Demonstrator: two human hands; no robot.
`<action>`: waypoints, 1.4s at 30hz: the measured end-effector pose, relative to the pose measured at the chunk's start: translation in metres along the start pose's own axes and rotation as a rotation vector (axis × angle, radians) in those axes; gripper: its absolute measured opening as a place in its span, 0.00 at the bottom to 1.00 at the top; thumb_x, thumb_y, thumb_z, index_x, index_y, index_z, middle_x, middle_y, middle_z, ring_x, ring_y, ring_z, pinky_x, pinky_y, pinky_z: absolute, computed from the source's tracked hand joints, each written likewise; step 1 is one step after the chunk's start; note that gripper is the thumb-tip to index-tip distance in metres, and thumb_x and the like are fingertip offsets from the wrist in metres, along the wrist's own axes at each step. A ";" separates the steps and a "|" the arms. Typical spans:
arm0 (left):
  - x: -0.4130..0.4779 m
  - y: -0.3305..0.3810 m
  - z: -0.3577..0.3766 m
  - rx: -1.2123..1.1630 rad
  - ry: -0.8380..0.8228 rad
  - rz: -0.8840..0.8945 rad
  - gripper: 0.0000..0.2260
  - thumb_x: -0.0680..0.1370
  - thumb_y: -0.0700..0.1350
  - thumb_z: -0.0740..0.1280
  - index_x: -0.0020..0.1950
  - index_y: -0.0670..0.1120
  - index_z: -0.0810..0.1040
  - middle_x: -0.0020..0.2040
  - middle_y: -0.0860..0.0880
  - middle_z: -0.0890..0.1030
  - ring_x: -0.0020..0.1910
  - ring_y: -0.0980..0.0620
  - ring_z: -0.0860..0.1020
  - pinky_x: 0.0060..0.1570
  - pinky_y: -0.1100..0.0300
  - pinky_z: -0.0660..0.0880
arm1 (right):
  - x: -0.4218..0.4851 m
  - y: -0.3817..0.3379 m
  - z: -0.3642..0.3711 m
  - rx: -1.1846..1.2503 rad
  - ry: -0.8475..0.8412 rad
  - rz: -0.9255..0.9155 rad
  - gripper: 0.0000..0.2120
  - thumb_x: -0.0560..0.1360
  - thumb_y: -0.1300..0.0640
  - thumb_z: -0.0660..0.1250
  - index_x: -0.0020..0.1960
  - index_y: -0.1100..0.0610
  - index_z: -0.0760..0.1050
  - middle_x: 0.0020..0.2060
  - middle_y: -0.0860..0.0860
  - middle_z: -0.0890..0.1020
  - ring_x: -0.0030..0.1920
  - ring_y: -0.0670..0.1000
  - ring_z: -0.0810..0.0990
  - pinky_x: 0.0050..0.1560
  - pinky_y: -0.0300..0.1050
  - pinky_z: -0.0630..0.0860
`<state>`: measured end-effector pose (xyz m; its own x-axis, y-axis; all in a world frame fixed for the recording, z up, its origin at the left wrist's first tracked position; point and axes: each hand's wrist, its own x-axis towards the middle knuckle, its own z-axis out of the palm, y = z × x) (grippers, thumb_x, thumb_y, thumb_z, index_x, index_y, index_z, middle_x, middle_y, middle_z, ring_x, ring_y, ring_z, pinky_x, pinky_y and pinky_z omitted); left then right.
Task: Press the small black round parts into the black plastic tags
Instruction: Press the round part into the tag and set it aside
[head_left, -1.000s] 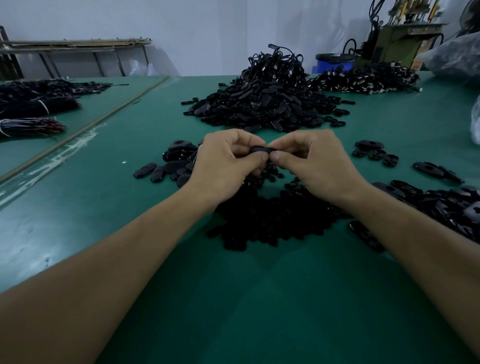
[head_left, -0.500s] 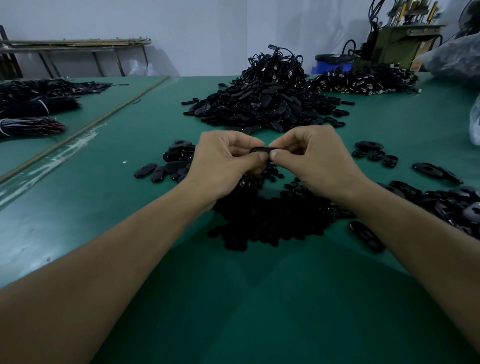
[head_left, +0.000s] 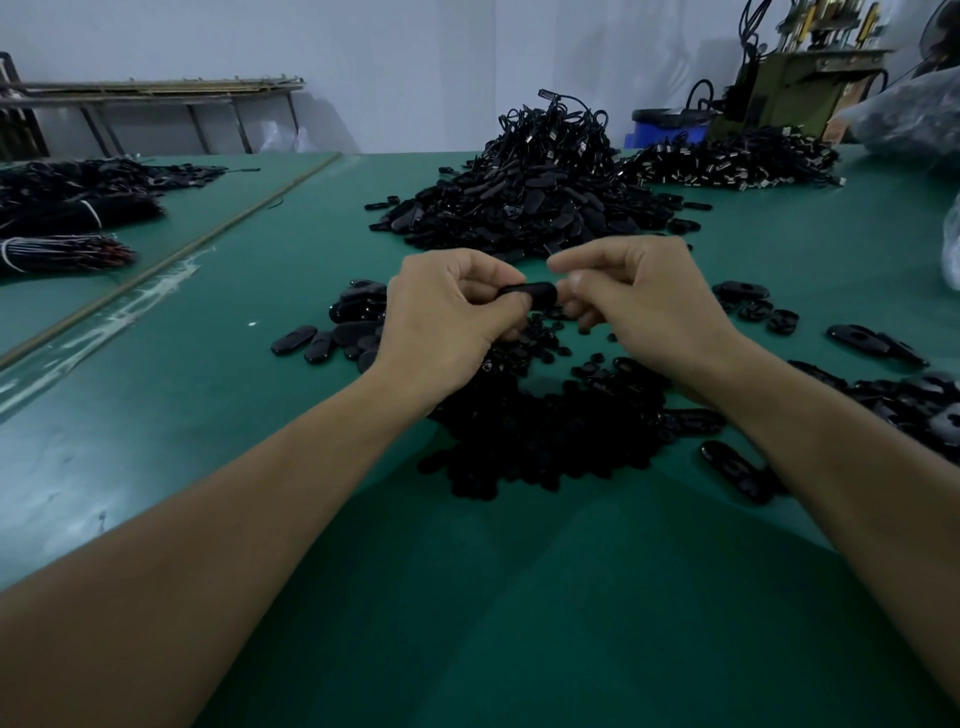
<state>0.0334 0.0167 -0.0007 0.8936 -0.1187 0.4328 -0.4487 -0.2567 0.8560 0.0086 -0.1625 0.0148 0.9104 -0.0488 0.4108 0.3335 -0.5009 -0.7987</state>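
Grips one black tag (head_left: 530, 293) in left hand (head_left: 447, 317): thumb and curled fingers clamped on its left end, right end sticking out bare. Held level, long side running left-right, up off the green table (head_left: 260, 426), mid-scene between both hands. Right hand (head_left: 649, 312) just right of the tag, fingers curled, one digit stretched left over the tag's right end. Can't tell whether touching the tag or pinching anything: fingertips blurred, dark parts behind. Both forearms bare, reaching in from the near edge.

Directly below the hands and on their near side: dense heap of small round parts (head_left: 545, 431) on the table, a few strays on its far side. Left of the left hand: cluster of loose tags (head_left: 332, 332), touching and overlapping. Right of the right hand: few more tags (head_left: 748, 304) lying apart, then a wider spread of tags (head_left: 914, 400) at the right edge. One lone tag (head_left: 732, 467) just beside the right forearm, near side.

Far centre: big heap (head_left: 530, 202) of tags with cords, piled high. Far right: second heap (head_left: 727, 163), pale metal ends showing. Far left: tied cord bundles (head_left: 67, 249). Beyond the table: blue drum (head_left: 660, 130), green machine (head_left: 795, 88), metal rack (head_left: 156, 88) by the wall.
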 end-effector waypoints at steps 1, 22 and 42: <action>0.001 -0.002 -0.001 0.026 0.037 -0.002 0.08 0.74 0.38 0.75 0.42 0.51 0.82 0.34 0.51 0.85 0.33 0.52 0.85 0.42 0.57 0.83 | 0.001 0.002 -0.001 -0.030 0.047 0.020 0.13 0.81 0.65 0.62 0.60 0.55 0.81 0.45 0.48 0.85 0.43 0.42 0.83 0.46 0.33 0.79; 0.010 -0.017 -0.021 0.415 0.252 -0.181 0.04 0.76 0.46 0.72 0.48 0.55 0.83 0.47 0.56 0.81 0.52 0.51 0.80 0.54 0.47 0.80 | 0.003 0.019 0.001 -0.701 -0.235 -0.024 0.09 0.80 0.59 0.63 0.54 0.52 0.81 0.48 0.48 0.81 0.53 0.51 0.80 0.58 0.53 0.77; -0.005 -0.004 0.001 0.163 -0.038 0.124 0.05 0.78 0.44 0.73 0.53 0.50 0.85 0.42 0.57 0.86 0.42 0.64 0.83 0.46 0.69 0.78 | 0.001 0.009 0.010 -0.052 -0.075 -0.142 0.08 0.79 0.59 0.67 0.48 0.46 0.80 0.41 0.42 0.84 0.43 0.39 0.81 0.50 0.39 0.77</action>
<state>0.0311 0.0168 -0.0064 0.8330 -0.1946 0.5180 -0.5503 -0.3897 0.7385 0.0148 -0.1589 0.0035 0.8713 0.0891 0.4826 0.4489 -0.5420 -0.7104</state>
